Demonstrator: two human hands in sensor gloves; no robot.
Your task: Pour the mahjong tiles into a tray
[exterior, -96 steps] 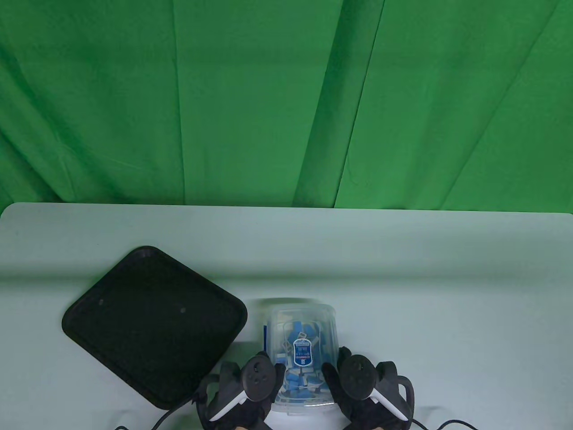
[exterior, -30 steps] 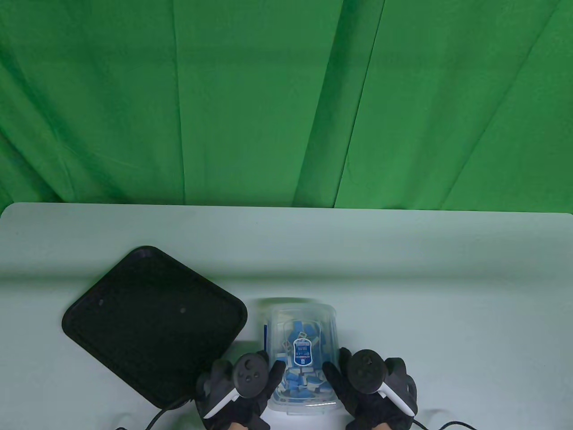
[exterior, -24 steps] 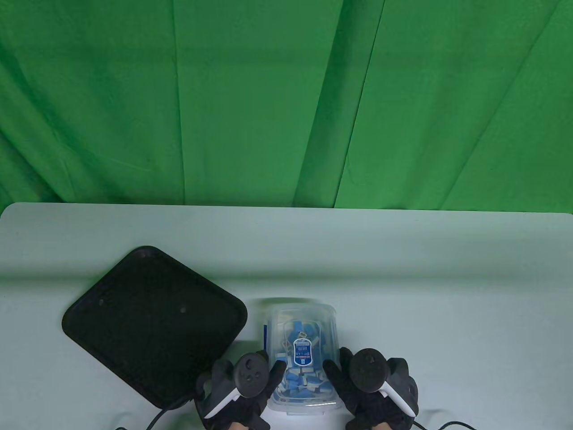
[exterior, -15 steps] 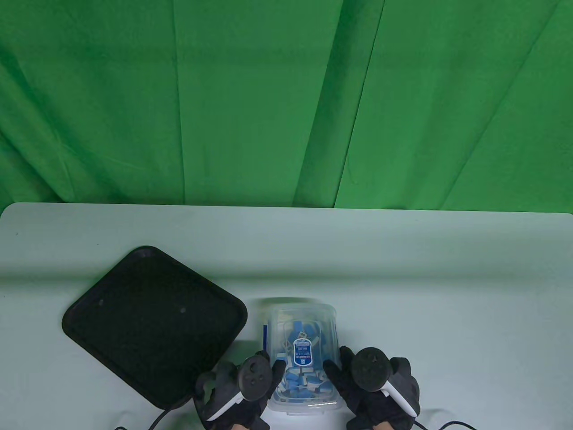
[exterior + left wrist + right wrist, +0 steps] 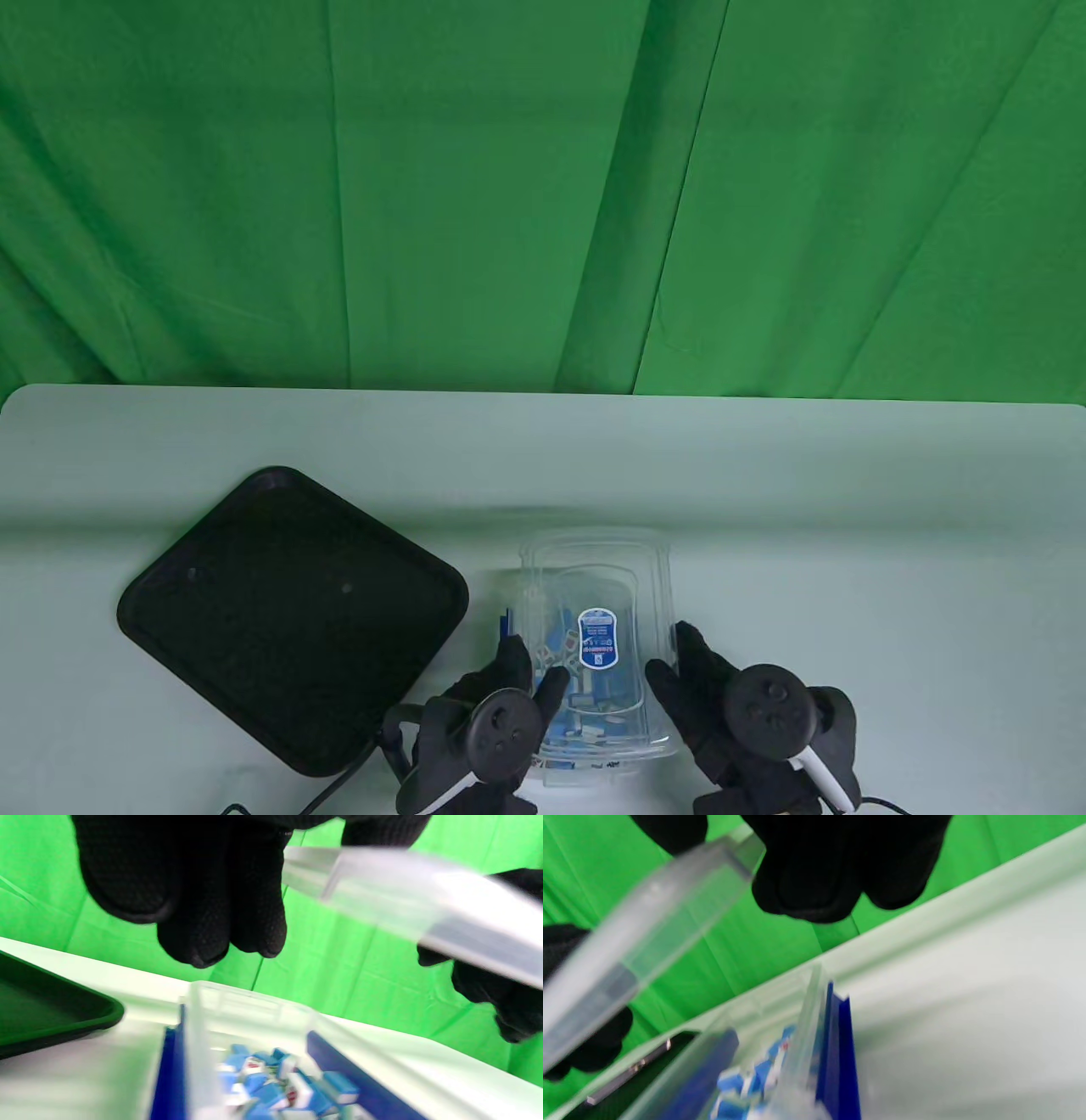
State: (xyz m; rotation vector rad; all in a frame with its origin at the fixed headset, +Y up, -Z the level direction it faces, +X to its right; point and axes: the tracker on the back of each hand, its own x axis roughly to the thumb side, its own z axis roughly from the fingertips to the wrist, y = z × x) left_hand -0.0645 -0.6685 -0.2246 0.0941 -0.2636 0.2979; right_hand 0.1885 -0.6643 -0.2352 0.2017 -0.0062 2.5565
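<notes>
A clear plastic box (image 5: 507, 613) with blue side clips holds several blue and white mahjong tiles (image 5: 585, 717). Its clear lid (image 5: 594, 577), with a blue label, is lifted off and held above the box, shifted a little right. My left hand (image 5: 534, 666) grips the lid's left edge and my right hand (image 5: 674, 654) grips its right edge. The black tray (image 5: 288, 611) lies empty to the left of the box. In the left wrist view the lid (image 5: 424, 908) hangs over the open box (image 5: 195, 1018) and tiles (image 5: 275, 1086). The right wrist view shows the lid (image 5: 649, 929) and box (image 5: 835, 1052) blurred.
The pale table (image 5: 848, 526) runs back to a green cloth backdrop (image 5: 543, 195). The tray's near corner lies close to my left hand, and a cable (image 5: 331, 785) trails at the front edge. The tray's rim shows in the left wrist view (image 5: 63, 1014).
Both hands were pressed at the sides of the closed box. Now the lid has come off and risen, shifted up and to the right, and both hands moved with it.
</notes>
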